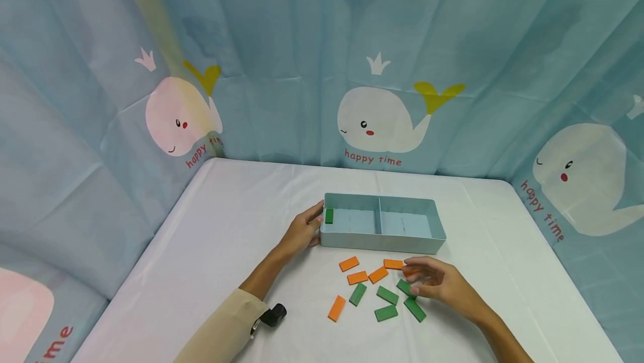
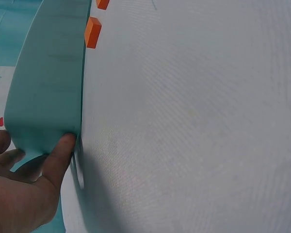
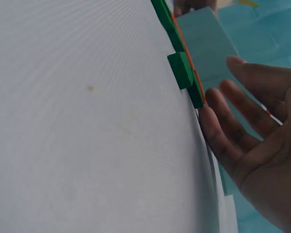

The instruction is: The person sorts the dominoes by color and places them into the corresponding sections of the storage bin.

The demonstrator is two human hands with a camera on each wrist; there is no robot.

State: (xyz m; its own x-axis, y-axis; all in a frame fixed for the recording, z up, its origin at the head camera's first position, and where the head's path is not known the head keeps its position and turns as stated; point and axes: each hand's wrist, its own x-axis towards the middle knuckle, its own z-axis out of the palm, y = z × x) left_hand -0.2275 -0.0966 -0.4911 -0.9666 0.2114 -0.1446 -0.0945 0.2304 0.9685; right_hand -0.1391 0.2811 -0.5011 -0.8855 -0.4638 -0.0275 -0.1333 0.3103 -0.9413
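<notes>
A blue-grey box (image 1: 382,243) with two compartments stands on the white table. One green block (image 1: 329,216) lies in its left compartment, against the left wall. My left hand (image 1: 301,231) touches the box's left end from outside; in the left wrist view, its fingertips (image 2: 67,141) rest on the end wall. My right hand (image 1: 443,284) hovers over the right side of the loose blocks, its fingers loosely bent and spread, with nothing seen between them. Under those fingers a green block (image 1: 405,288) and an orange block (image 1: 408,271) are partly covered.
Several orange blocks (image 1: 358,277) and several green blocks (image 1: 386,313) lie scattered in front of the box. A black device (image 1: 274,315) sits on the left sleeve's cuff. Curtains with whale prints (image 1: 382,119) hang behind and beside the table (image 1: 241,201).
</notes>
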